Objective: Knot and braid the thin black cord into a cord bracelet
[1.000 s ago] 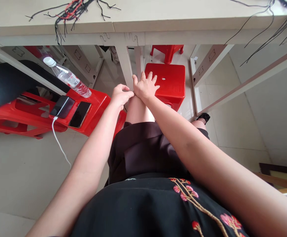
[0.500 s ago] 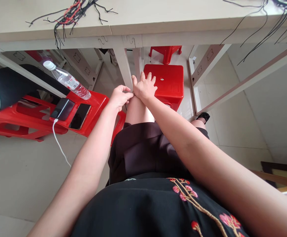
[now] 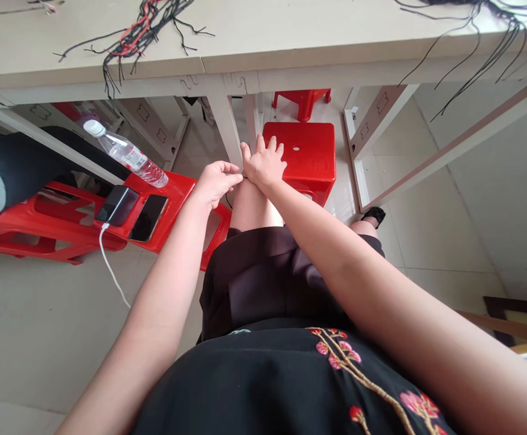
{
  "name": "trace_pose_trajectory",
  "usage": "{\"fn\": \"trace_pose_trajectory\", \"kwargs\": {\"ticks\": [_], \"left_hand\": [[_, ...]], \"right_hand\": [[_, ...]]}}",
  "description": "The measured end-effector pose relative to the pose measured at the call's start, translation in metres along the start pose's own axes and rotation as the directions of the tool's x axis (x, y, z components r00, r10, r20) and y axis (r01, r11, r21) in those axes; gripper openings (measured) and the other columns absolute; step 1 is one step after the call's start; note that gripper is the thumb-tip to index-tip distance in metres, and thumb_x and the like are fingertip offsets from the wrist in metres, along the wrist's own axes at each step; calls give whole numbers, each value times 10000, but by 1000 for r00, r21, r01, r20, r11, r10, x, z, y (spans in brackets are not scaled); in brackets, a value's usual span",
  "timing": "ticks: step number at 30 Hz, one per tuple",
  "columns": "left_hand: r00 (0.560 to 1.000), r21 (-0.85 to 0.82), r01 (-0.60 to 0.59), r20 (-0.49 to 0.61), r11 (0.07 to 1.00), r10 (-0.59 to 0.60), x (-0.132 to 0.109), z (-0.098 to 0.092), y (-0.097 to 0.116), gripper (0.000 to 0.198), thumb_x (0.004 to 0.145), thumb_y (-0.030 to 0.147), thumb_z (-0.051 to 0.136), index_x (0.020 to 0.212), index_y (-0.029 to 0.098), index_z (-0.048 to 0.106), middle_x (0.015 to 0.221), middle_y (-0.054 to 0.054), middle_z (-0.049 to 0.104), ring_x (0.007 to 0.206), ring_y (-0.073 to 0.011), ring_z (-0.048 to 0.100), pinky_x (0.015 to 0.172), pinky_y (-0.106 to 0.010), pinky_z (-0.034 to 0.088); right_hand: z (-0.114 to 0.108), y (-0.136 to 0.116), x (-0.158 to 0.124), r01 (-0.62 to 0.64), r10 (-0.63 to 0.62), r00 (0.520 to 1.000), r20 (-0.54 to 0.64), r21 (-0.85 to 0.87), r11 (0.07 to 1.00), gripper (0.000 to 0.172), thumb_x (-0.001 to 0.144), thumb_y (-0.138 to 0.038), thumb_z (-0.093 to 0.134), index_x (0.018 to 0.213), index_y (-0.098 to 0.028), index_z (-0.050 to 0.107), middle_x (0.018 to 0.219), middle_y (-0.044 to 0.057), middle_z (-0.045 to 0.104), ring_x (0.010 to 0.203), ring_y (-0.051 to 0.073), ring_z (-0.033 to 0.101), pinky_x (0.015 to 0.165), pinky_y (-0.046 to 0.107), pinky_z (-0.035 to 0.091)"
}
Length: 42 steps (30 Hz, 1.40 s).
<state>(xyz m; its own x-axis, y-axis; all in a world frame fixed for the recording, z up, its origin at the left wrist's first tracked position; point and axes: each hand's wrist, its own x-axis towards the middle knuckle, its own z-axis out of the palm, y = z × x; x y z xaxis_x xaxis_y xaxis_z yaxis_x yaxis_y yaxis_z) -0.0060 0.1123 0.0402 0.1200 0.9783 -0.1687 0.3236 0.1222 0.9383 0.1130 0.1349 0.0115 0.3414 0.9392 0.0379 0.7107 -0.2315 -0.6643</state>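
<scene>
**Q: What is shown in the head view, and how are the hands posed?**

A: The left hand (image 3: 215, 184) is held with the thumb and fingertips brought together in a pinch. What is pinched is too fine to be made out. The right hand (image 3: 264, 164) is shown with its fingers spread, palm downward, just beside the left fingertips. The hands are not pressed together.

**Q: Where is the cord?**

A: A thin black cord (image 3: 227, 200) is seen just below the left hand, beside the bare thigh (image 3: 252, 205). Its link to the pinch cannot be told.

**Q: What lies on the desk?**

A: A tangled bundle of black and red wires (image 3: 139, 36) hangs over the near edge of the desk (image 3: 290, 30), left of centre. A sheaf of black wires (image 3: 480, 36) trails over the same edge at the right corner.

**Q: What is placed below the desk?**

A: A red stool (image 3: 299, 157) is shown beyond the right hand, and a second red stool (image 3: 302, 103) stands farther off. On a third red stool (image 3: 177, 196), at the left, a phone (image 3: 148, 217) lies beside a black power bank (image 3: 117, 205), from which a white cable (image 3: 109, 272) drops. A water bottle (image 3: 127, 160) lies tilted just above them.
</scene>
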Motion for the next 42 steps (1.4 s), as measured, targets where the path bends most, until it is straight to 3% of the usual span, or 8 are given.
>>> {"fn": "trace_pose_trajectory", "kwargs": {"ticks": [7, 19, 27, 31, 37, 42], "left_hand": [[999, 34, -29, -44, 999, 30, 1, -1, -5, 225, 578, 50, 622, 748, 180, 554, 588, 32, 519, 522, -79, 477, 472, -194, 370], [1000, 101, -9, -13, 995, 10, -4, 0, -2, 162, 681, 107, 571, 821, 181, 542, 581, 15, 593, 485, -79, 478, 494, -200, 370], [995, 98, -98, -12, 990, 100, -11, -3, -1, 211, 579, 57, 638, 755, 160, 583, 616, 28, 552, 579, -79, 500, 582, -201, 410], [997, 66, -78, 8, 995, 78, -8, -3, -3, 261, 598, 57, 602, 827, 175, 562, 553, 60, 512, 502, -72, 483, 540, -202, 400], [999, 70, 1, 42, 998, -4, -7, -2, -4, 268, 635, 75, 584, 881, 177, 550, 574, 31, 591, 498, -78, 509, 494, -187, 375], [989, 9, 112, 92, 994, -112, -15, -6, 1, 127, 695, 132, 578, 821, 141, 577, 634, -14, 622, 506, -66, 505, 473, -179, 358]], "right_hand": [[-2, -1, -2, -9, 14, 999, 45, -93, 996, 679, 853, -599, 115, 1399, -198, 164, 1451, 129, 134, 1322, 415, 28, 914, 741, 176], [5, 4, 3, 25, -25, 1000, -13, -1, 1000, 680, 842, -625, 138, 1370, -213, 255, 1435, 123, 193, 1310, 427, 74, 893, 762, 169], [1, 3, 1, 21, -21, 1000, -6, -20, 1000, 689, 847, -627, 130, 1362, -190, 269, 1416, 148, 225, 1305, 425, 113, 892, 744, 210], [4, 6, 3, 28, -28, 999, -15, 31, 999, 702, 834, -652, 165, 1349, -192, 289, 1414, 143, 225, 1299, 427, 122, 898, 739, 214], [7, 8, 4, 45, -43, 999, -30, 57, 997, 681, 826, -660, 175, 1334, -224, 302, 1410, 115, 236, 1297, 423, 126, 895, 740, 226], [9, 9, 5, 61, -58, 998, -37, 69, 996, 674, 831, -654, 166, 1325, -214, 300, 1400, 133, 233, 1291, 430, 125, 877, 743, 239]]}}
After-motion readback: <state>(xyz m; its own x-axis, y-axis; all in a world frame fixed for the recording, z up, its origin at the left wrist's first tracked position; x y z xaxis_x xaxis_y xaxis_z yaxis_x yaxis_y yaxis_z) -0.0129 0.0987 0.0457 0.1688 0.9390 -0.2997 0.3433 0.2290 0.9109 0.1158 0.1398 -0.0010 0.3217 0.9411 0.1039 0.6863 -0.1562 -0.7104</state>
